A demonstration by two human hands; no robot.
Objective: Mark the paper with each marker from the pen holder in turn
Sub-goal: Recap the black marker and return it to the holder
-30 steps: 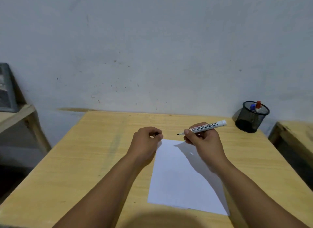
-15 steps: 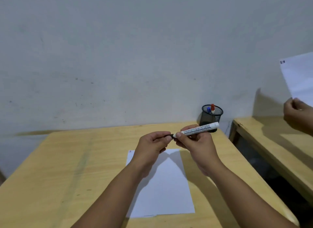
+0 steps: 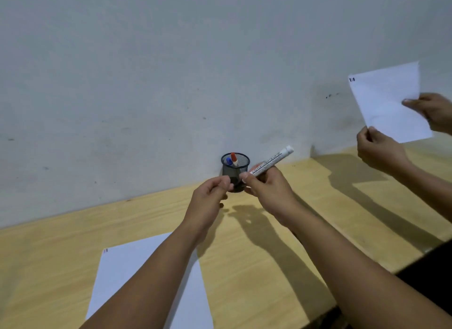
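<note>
My right hand (image 3: 269, 189) grips a white-barrelled marker (image 3: 271, 161), tilted with its rear end up to the right. My left hand (image 3: 210, 201) pinches the dark cap at the marker's tip; cap and tip sit between the fingers of both hands and are mostly hidden. Both hands hover in front of a black mesh pen holder (image 3: 235, 168) at the back of the table, which holds a red marker (image 3: 233, 157) and a blue marker (image 3: 229, 161). The white paper (image 3: 117, 275) lies on the wooden table (image 3: 244, 255) at the lower left, with small marks at its top left corner.
On the right, another person's two hands (image 3: 381, 150) hold up a white sheet (image 3: 386, 103) over a neighbouring wooden table (image 3: 367, 182). A grey wall runs behind both tables. The table's right edge drops into a dark gap at the lower right.
The view has swung right and down, so the paper now lies at the lower left. My hands have come together on the marker's cap end and moved up before the pen holder.
</note>
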